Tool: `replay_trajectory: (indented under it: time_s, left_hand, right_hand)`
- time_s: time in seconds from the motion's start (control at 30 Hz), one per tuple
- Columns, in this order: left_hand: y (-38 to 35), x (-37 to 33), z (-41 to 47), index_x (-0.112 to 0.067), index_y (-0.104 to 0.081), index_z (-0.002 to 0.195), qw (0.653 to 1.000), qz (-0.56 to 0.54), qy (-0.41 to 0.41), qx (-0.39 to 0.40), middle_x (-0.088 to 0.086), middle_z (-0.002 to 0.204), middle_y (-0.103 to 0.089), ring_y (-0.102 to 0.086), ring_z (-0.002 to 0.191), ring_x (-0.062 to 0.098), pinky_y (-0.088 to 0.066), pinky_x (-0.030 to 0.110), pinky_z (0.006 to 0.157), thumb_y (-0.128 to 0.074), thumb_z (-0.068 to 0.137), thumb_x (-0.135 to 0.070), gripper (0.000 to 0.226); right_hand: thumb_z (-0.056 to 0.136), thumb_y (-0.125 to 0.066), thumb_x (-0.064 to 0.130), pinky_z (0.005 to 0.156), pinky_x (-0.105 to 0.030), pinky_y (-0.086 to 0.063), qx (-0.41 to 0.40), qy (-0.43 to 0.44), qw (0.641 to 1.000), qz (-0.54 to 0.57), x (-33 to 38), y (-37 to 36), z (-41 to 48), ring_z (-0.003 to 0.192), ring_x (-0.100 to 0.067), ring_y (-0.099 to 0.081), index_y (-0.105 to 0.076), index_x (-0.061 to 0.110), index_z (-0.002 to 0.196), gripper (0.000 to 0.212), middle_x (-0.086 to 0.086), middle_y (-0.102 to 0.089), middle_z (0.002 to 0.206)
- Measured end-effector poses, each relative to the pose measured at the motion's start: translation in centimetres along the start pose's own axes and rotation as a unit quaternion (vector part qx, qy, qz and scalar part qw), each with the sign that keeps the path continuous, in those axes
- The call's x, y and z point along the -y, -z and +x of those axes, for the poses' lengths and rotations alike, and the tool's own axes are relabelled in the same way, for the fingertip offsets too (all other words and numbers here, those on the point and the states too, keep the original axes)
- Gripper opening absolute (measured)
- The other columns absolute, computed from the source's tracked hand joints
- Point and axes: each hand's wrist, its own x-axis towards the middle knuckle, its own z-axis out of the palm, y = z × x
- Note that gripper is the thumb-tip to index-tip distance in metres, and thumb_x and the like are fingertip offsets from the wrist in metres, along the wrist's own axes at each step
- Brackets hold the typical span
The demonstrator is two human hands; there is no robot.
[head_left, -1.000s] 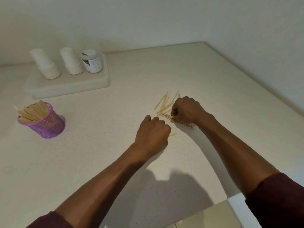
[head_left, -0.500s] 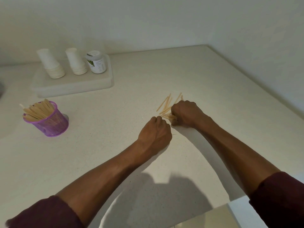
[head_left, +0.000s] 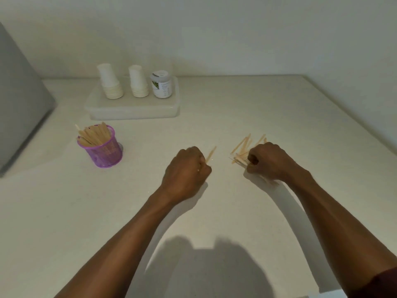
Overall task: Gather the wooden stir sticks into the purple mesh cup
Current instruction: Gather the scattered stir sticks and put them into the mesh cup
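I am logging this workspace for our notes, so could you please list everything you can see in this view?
purple mesh cup: one, purple, left on the counter, full of wooden sticks.
loose stir sticks: a pile, too tangled to count, pale wood, on the counter at the right hand.
single stir stick: one, pale wood, poking out of the left hand.
paper cup stacks: two, white, upside down on the tray.
jar: one, white with a label, on the tray right of the cups.
tray: one, white, at the back.
counter: one, off-white.
grey object: one, far left, partly cut off.
left hand: fisted.
right hand: fisted on the pile.
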Motion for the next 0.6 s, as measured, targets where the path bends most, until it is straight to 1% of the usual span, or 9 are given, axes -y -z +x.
replay_trajectory:
  time_s: [0.1,0.13,0.17,0.23,0.3,0.33,0.43,0.5,0.6]
  left_hand:
    - [3.3,1.5,-0.7,-0.016,-0.059,0.089,0.984,-0.062,0.101,-0.131,-0.007,0.081,-0.061,-0.058,0.079,0.017,-0.038,0.033,0.065,-0.064,0.092,-0.021,0.008]
    - [4.4,2.1,-0.8,-0.015,-0.060,0.091,0.974,-0.080,0.132,-0.166,-0.006,0.080,-0.063,-0.060,0.077,0.020,-0.040,0.034,0.066,-0.064,0.092,-0.019,0.006]
    - [5.4,2.7,-0.9,-0.012,-0.060,0.093,0.962,-0.106,0.157,-0.195,-0.003,0.080,-0.065,-0.061,0.076,0.022,-0.045,0.037,0.068,-0.063,0.092,-0.018,0.006]
    - [7.7,4.2,-1.1,-0.008,-0.060,0.094,0.937,-0.157,0.188,-0.248,0.005,0.079,-0.067,-0.063,0.074,0.026,-0.052,0.041,0.072,-0.061,0.091,-0.017,0.009]
    - [9.9,5.5,-1.4,-0.008,-0.060,0.094,0.916,-0.174,0.207,-0.297,0.011,0.080,-0.069,-0.065,0.074,0.027,-0.053,0.040,0.073,-0.059,0.091,-0.020,0.013]
    - [10.9,6.1,-1.5,-0.010,-0.060,0.095,0.906,-0.174,0.214,-0.321,0.008,0.080,-0.070,-0.066,0.075,0.026,-0.054,0.039,0.073,-0.059,0.091,-0.023,0.014]
    - [14.2,8.2,-1.6,-0.011,-0.060,0.097,0.884,-0.179,0.223,-0.371,-0.007,0.079,-0.063,-0.058,0.070,0.008,-0.046,0.024,0.067,-0.059,0.094,-0.022,0.011]
    - [16.1,9.9,-1.3,-0.010,-0.060,0.097,0.874,-0.183,0.226,-0.390,-0.009,0.079,-0.059,-0.053,0.065,0.002,-0.040,0.015,0.060,-0.057,0.095,-0.021,0.011]
    - [17.9,12.1,-0.8,-0.013,-0.057,0.093,0.866,-0.194,0.218,-0.407,-0.008,0.078,-0.058,-0.052,0.064,0.004,-0.043,0.020,0.062,-0.057,0.095,-0.019,0.007]
  right_hand:
    - [0.077,-0.076,0.023,0.057,-0.031,-0.034,0.009,0.010,0.997,0.078,1.4,1.1,0.2,0.052,-0.011,-0.046,-0.052,0.020,0.055,0.033,0.008,-0.053,0.050]
    - [0.078,-0.077,0.019,0.056,-0.030,-0.034,0.011,0.016,0.994,0.107,2.2,1.5,0.3,0.049,-0.009,-0.045,-0.053,0.022,0.054,0.034,0.011,-0.053,0.048]
    - [0.079,-0.077,0.017,0.056,-0.029,-0.035,0.012,0.024,0.991,0.130,3.2,1.9,0.3,0.050,-0.008,-0.046,-0.059,0.022,0.056,0.030,0.012,-0.056,0.050]
    - [0.083,-0.078,0.016,0.058,-0.025,-0.039,0.013,0.044,0.986,0.157,5.5,2.4,0.6,0.056,-0.007,-0.052,-0.075,0.019,0.072,0.013,0.005,-0.067,0.063]
    - [0.085,-0.080,0.016,0.059,-0.021,-0.042,0.006,0.057,0.979,0.198,8.0,2.7,1.3,0.060,-0.007,-0.060,-0.079,0.018,0.081,0.005,0.004,-0.072,0.069]
    - [0.086,-0.081,0.016,0.060,-0.021,-0.046,0.003,0.058,0.974,0.218,9.0,2.7,1.6,0.062,-0.008,-0.063,-0.080,0.018,0.082,0.004,0.005,-0.074,0.071]
    - [0.087,-0.082,0.015,0.070,-0.035,-0.059,0.012,0.066,0.965,0.254,12.2,2.8,3.0,0.071,-0.022,-0.074,-0.081,0.017,0.083,0.004,-0.001,-0.078,0.073]
    - [0.087,-0.082,0.013,0.076,-0.038,-0.062,0.024,0.074,0.960,0.268,13.9,2.7,4.0,0.070,-0.023,-0.077,-0.082,0.014,0.083,0.004,-0.003,-0.079,0.073]
    - [0.087,-0.083,0.012,0.077,-0.035,-0.062,0.029,0.082,0.951,0.297,16.2,2.5,5.3,0.067,-0.019,-0.078,-0.082,0.012,0.084,0.004,-0.004,-0.079,0.072]
